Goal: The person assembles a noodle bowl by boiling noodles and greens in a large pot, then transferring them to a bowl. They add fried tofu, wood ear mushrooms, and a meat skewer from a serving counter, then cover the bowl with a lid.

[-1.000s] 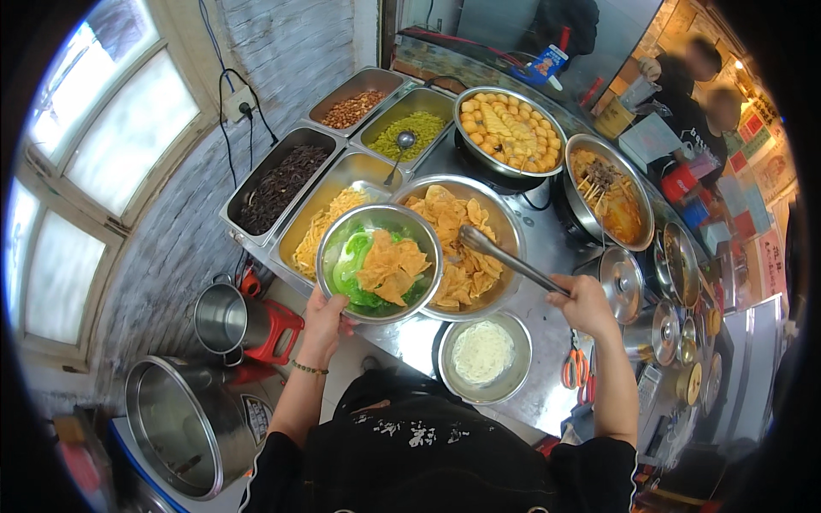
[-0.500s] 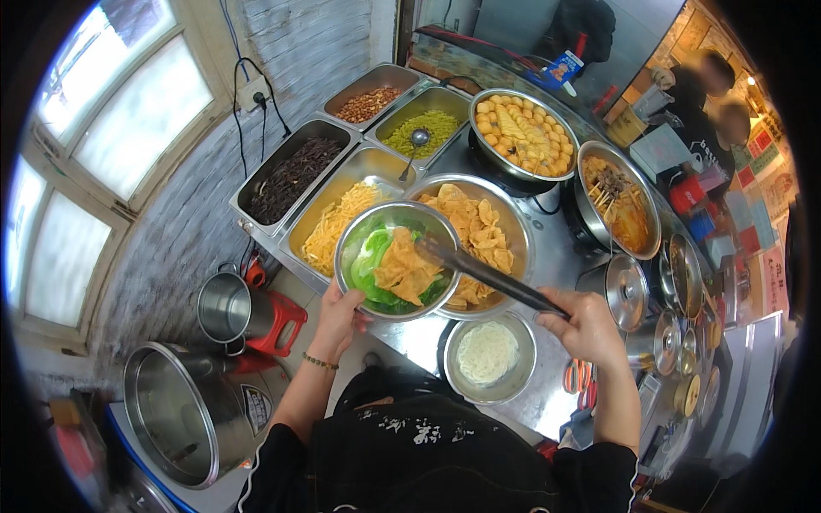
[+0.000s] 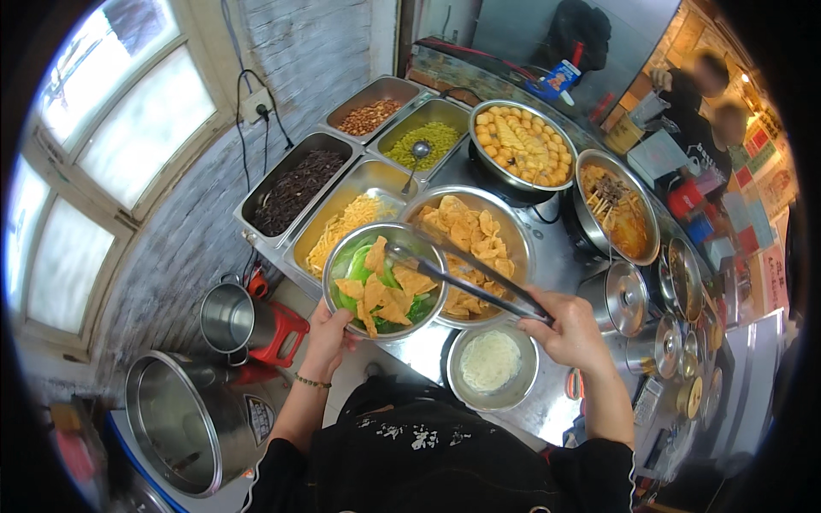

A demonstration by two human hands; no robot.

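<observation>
My left hand [image 3: 329,329] grips the near left rim of a metal bowl [image 3: 345,258]. Green leaves [image 3: 351,301] lie inside it, with several golden fried crisps [image 3: 385,303] spread on top. My right hand [image 3: 566,329] is closed around the black handle end of long tongs [image 3: 472,292]. Their arms are parted, the tips over the bowl's upper right, with nothing clearly pinched between them. Just behind the held bowl stands a larger metal bowl [image 3: 523,248] heaped with the same crisps, partly covered by the tongs and the held bowl.
A bowl of white noodles [image 3: 490,361] stands nearest me. Trays of yellow shreds [image 3: 346,224], dark shreds [image 3: 295,192], green bits [image 3: 428,144] and nuts [image 3: 369,116] sit at far left. Pans of yellow balls [image 3: 523,141] and skewers [image 3: 617,209] stand at far right. Two people are beyond.
The crisps have dropped from the tongs and now lie spread over the greens. The tongs' arms have parted. The held bowl has shifted slightly left and nearer.
</observation>
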